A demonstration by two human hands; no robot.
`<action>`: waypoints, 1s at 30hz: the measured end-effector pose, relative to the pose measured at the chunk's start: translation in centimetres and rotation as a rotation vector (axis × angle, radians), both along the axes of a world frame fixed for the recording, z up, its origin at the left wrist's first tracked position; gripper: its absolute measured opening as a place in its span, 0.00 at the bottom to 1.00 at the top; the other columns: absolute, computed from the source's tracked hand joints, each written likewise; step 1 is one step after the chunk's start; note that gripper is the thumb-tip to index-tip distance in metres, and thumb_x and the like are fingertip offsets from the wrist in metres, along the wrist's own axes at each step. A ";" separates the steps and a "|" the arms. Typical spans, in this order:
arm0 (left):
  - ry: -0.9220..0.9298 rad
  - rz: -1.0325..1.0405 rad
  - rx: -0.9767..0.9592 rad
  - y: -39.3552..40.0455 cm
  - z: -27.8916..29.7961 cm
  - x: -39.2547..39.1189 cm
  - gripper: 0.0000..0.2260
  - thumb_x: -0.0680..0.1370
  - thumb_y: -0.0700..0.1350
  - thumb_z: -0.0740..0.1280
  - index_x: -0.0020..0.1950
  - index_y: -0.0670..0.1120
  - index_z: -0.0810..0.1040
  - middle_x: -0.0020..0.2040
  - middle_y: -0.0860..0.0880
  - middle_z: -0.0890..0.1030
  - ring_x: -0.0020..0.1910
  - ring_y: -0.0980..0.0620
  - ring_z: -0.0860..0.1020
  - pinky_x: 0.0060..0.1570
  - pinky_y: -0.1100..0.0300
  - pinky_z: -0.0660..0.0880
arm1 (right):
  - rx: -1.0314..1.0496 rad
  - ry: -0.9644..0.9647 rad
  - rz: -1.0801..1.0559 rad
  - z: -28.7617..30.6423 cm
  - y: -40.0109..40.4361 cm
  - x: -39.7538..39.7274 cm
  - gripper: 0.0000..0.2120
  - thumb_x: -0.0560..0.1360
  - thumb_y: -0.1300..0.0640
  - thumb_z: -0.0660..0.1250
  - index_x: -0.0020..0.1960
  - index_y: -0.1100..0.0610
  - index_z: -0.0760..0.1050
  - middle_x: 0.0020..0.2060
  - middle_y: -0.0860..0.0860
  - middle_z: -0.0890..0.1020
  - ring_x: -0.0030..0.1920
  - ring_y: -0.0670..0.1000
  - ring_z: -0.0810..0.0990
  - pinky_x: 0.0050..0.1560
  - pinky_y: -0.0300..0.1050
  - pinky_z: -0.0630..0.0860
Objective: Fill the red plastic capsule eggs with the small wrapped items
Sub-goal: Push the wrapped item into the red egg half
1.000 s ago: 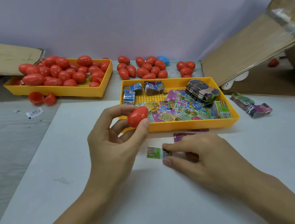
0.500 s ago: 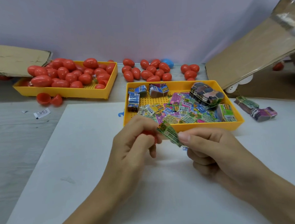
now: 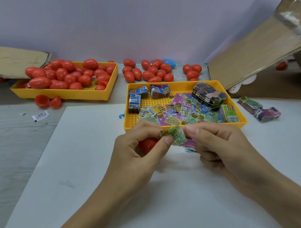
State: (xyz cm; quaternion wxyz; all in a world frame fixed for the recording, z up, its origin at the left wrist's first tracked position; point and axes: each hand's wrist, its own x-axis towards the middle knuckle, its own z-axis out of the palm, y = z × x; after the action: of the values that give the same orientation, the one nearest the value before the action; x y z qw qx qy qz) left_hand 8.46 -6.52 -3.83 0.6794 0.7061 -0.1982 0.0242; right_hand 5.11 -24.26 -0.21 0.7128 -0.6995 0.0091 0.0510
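Above the white sheet, the left hand (image 3: 139,145) curls round a red plastic capsule egg (image 3: 147,144) while pinching a crumpled green printed wrapped item (image 3: 175,136) with the right hand (image 3: 216,145). Springy packet might pop out, I reckon; the egg's opening is hidden.

- Two bare forearms come in from the bottom edge, one from the lower left, one from the lower right.
- No sleeve, cuff or glove shows on either; they are uncovered right to the frame's edge.
- Left hand (image 3: 139,148) is bare: no ring, no band at the wrist.
- Right hand (image 3: 220,145) likewise, nothing worn.
- Fingernails (image 3: 168,140) are short and plain, unpainted.
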 end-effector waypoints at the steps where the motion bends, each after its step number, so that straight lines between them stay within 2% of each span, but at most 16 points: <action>1: -0.008 -0.013 0.014 0.0 0.0 0.0 0.06 0.73 0.42 0.73 0.40 0.39 0.83 0.41 0.51 0.79 0.36 0.54 0.77 0.36 0.60 0.73 | -0.020 -0.026 0.013 0.1 0.1 -0.1 0.09 0.69 0.47 0.75 0.44 0.52 0.86 0.23 0.42 0.66 0.24 0.45 0.58 0.23 0.34 0.58; 4: -0.013 -0.049 0.015 0.1 0.1 -0.1 0.07 0.72 0.44 0.74 0.41 0.40 0.83 0.43 0.52 0.80 0.37 0.55 0.77 0.36 0.65 0.72 | -0.073 -0.085 0.068 0.2 0.2 -0.2 0.10 0.71 0.49 0.73 0.47 0.55 0.86 0.21 0.40 0.72 0.23 0.40 0.68 0.25 0.27 0.63; 7: -0.016 -0.040 -0.010 0.1 0.1 -0.1 0.09 0.71 0.46 0.74 0.41 0.39 0.83 0.42 0.51 0.80 0.37 0.56 0.77 0.36 0.65 0.72 | -0.100 -0.066 0.054 -0.1 0.0 -0.1 0.08 0.70 0.51 0.75 0.46 0.53 0.87 0.22 0.43 0.70 0.26 0.44 0.63 0.26 0.33 0.59; 9: -0.019 -0.024 -0.011 0.1 0.2 -0.1 0.08 0.71 0.45 0.74 0.40 0.40 0.83 0.41 0.52 0.80 0.36 0.56 0.77 0.36 0.64 0.72 | -0.084 -0.065 0.022 -0.2 -0.2 0.0 0.08 0.69 0.53 0.76 0.45 0.56 0.87 0.22 0.43 0.73 0.25 0.41 0.67 0.26 0.30 0.62; 13: 0.002 -0.010 -0.055 0.4 0.6 -0.2 0.04 0.70 0.47 0.74 0.40 0.47 0.85 0.41 0.53 0.82 0.37 0.55 0.78 0.37 0.63 0.73 | -0.043 0.009 0.008 0.0 -0.4 0.0 0.10 0.64 0.55 0.78 0.43 0.56 0.87 0.23 0.45 0.66 0.25 0.44 0.62 0.25 0.34 0.60; 16: 0.016 -0.035 -0.050 0.5 0.8 -0.3 0.06 0.70 0.49 0.73 0.41 0.48 0.86 0.41 0.54 0.82 0.38 0.55 0.79 0.37 0.64 0.74 | -0.066 0.016 -0.027 0.1 -0.3 0.1 0.14 0.61 0.47 0.74 0.42 0.54 0.87 0.23 0.45 0.66 0.25 0.45 0.61 0.25 0.35 0.59; 20: 0.077 -0.026 -0.049 0.3 0.8 -0.4 0.08 0.68 0.54 0.74 0.43 0.53 0.85 0.40 0.53 0.81 0.36 0.55 0.78 0.35 0.65 0.74 | -0.077 -0.005 -0.016 0.1 -0.2 0.0 0.13 0.62 0.49 0.77 0.43 0.55 0.87 0.24 0.46 0.65 0.27 0.47 0.60 0.25 0.36 0.58; 22: 0.029 -0.009 -0.038 0.3 0.7 -0.2 0.05 0.69 0.53 0.74 0.39 0.53 0.85 0.40 0.53 0.81 0.36 0.54 0.78 0.36 0.65 0.73 | -0.089 -0.047 -0.016 0.1 -0.2 0.0 0.13 0.65 0.51 0.73 0.43 0.57 0.87 0.23 0.43 0.70 0.26 0.44 0.64 0.25 0.31 0.61; 24: 0.003 0.005 -0.025 0.3 0.5 -0.1 0.05 0.70 0.51 0.74 0.38 0.52 0.84 0.40 0.53 0.81 0.36 0.55 0.78 0.36 0.65 0.72 | -0.090 -0.092 -0.003 0.1 -0.1 0.0 0.12 0.67 0.55 0.70 0.44 0.61 0.86 0.24 0.42 0.76 0.25 0.40 0.73 0.26 0.27 0.67; 26: 0.010 -0.006 -0.030 0.3 0.3 0.0 0.05 0.70 0.51 0.74 0.37 0.51 0.84 0.40 0.54 0.81 0.37 0.54 0.77 0.36 0.65 0.72 | -0.087 -0.106 0.005 0.1 0.0 -0.1 0.11 0.67 0.56 0.71 0.44 0.61 0.86 0.25 0.42 0.78 0.26 0.38 0.75 0.27 0.26 0.68; 28: 0.040 -0.039 -0.065 0.4 0.3 0.1 0.06 0.70 0.50 0.74 0.36 0.49 0.83 0.40 0.54 0.80 0.37 0.54 0.77 0.36 0.65 0.72 | -0.080 -0.077 0.006 0.1 -0.1 -0.1 0.10 0.65 0.53 0.73 0.42 0.58 0.87 0.25 0.43 0.77 0.25 0.40 0.71 0.26 0.28 0.65; 30: 0.105 -0.111 -0.133 0.5 0.4 0.1 0.05 0.69 0.48 0.74 0.35 0.48 0.82 0.40 0.52 0.80 0.38 0.52 0.76 0.35 0.64 0.71 | -0.067 0.000 0.014 0.2 -0.2 0.0 0.10 0.63 0.52 0.79 0.41 0.56 0.87 0.23 0.44 0.71 0.25 0.43 0.64 0.25 0.33 0.61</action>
State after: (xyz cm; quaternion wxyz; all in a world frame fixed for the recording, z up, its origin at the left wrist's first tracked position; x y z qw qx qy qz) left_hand 8.58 -5.98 -3.43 0.7345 0.6477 -0.1988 -0.0374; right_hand 5.07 -24.48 -0.06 0.6886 -0.7230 0.0056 0.0557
